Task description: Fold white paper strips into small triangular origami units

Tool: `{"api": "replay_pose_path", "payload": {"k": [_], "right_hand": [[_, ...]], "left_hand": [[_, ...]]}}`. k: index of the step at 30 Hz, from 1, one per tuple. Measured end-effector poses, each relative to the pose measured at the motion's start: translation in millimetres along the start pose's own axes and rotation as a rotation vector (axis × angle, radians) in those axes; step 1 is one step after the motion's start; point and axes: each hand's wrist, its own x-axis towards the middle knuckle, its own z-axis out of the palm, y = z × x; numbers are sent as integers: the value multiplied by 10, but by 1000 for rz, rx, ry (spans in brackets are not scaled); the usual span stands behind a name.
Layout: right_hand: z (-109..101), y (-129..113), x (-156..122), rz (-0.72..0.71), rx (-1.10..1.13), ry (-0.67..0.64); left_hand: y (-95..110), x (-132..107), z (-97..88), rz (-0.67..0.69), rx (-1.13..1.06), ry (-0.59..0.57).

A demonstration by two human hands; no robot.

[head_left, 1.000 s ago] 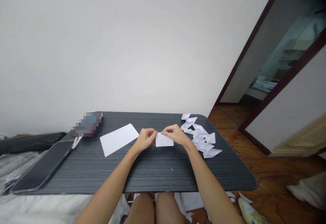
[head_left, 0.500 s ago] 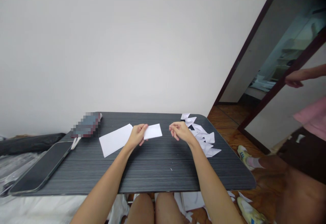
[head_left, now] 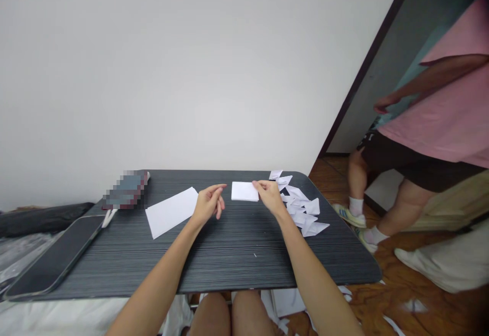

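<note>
A small rectangle of folded white paper [head_left: 244, 191] is pinched at its right end by my right hand [head_left: 269, 195], just above the dark table. My left hand [head_left: 208, 204] is to the left of it, fingers apart and holding nothing. Beside my left hand lies a larger white paper sheet [head_left: 171, 213], flat on the table. Several folded white paper pieces [head_left: 301, 207] are heaped to the right of my right hand, with sharp points sticking out.
The dark table [head_left: 229, 259] has a phone [head_left: 57, 254] at its left edge and a pixelated device [head_left: 127, 190] behind that. A white wall [head_left: 214, 71] rises behind. At right, a person in a pink shirt [head_left: 451, 106] stands on the wooden floor, with another leg [head_left: 451, 269] nearby.
The folded paper has passed from my left hand to my right. My left fingers have opened. The person at right has moved further into view, and another leg has appeared.
</note>
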Motion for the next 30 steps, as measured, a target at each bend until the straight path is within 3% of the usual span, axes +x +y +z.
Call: {"api": "replay_pose_path", "payload": {"k": [2, 7, 11, 15, 18, 21, 26, 30], "right_hand": [[-15, 24, 14, -15, -5, 65], [75, -22, -25, -35, -8, 12], [64, -34, -23, -24, 17, 30], [-17, 17, 14, 7, 18, 163], [9, 24, 7, 42, 59, 67], [109, -8, -28, 92, 122, -13], [210, -22, -56, 176, 220, -38], [188, -12, -49, 189, 233, -47]], "left_hand": [[1, 10, -1, -11, -16, -4], [-12, -11, 139, -110, -66, -225], [-17, -29, 122, -140, -122, -288], [-17, -3, 23, -97, -173, -212], [7, 17, 38, -47, -224, -147], [54, 6, 95, -23, -262, -197], [110, -30, 95, 23, -303, -196], [82, -13, 58, 50, -218, -121]]}}
